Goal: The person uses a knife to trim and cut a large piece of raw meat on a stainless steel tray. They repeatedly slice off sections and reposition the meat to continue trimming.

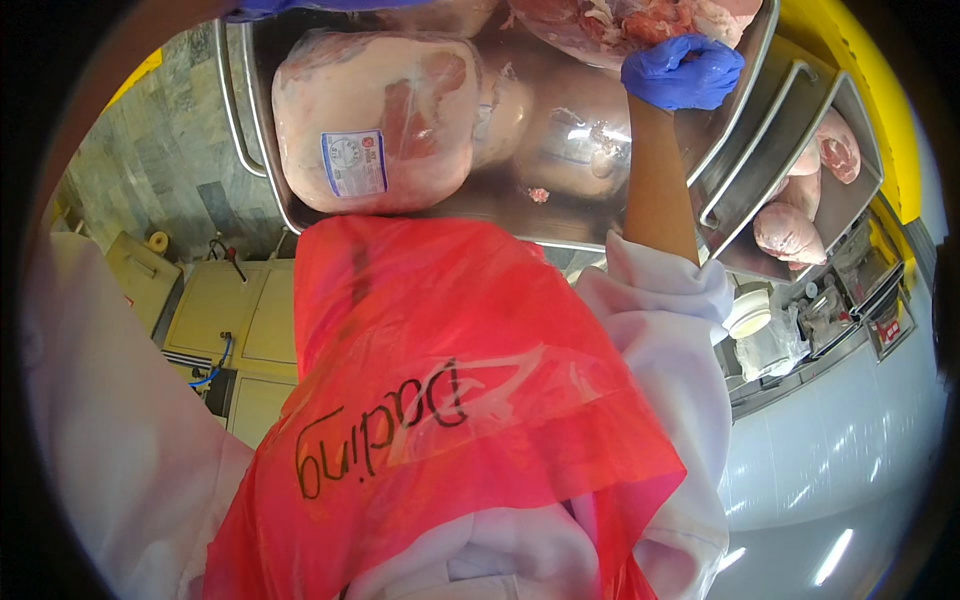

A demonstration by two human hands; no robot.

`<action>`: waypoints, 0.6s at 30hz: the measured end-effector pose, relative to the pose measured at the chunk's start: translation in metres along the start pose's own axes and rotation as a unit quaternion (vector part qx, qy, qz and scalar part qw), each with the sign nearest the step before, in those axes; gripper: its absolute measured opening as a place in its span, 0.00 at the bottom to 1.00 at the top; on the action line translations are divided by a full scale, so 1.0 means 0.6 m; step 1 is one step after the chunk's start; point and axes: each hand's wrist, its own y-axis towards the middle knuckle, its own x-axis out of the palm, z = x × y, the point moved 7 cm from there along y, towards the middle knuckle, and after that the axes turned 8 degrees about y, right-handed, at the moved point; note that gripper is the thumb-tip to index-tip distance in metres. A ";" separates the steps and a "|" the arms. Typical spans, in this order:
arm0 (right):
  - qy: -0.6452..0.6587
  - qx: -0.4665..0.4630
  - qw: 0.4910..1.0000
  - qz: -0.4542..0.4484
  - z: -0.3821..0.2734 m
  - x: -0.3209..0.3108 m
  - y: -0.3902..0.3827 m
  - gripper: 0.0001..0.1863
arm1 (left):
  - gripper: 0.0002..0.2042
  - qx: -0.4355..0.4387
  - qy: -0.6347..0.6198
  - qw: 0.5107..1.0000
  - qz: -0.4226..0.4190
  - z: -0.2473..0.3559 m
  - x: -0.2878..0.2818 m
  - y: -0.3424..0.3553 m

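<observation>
My right hand [683, 72], in a blue glove, is closed with curled fingers at the near edge of a large piece of raw meat [630, 22]. Whatever lies inside the fingers is hidden. At the top edge, only a strip of my blue-gloved left hand [310, 5] shows; its fingers are cut off from view. Below it lies a big plastic-wrapped cut of pale meat [420, 110] with a white and blue label [354, 164]. All of this rests in a shiny metal tray [450, 222], where a small meat scrap [538, 195] sits near the front.
A second metal bin [740, 235] to the right holds several pieces of meat [790, 232]. A red plastic apron [430, 380] covers my front. Cream-coloured cabinets [235, 310] stand at lower left, and a yellow edge [850, 90] curves along the right.
</observation>
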 end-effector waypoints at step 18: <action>0.122 -0.102 0.986 -0.055 0.015 0.001 0.010 0.12 | 0.30 -0.167 -0.157 0.933 0.277 -0.018 0.440 0.056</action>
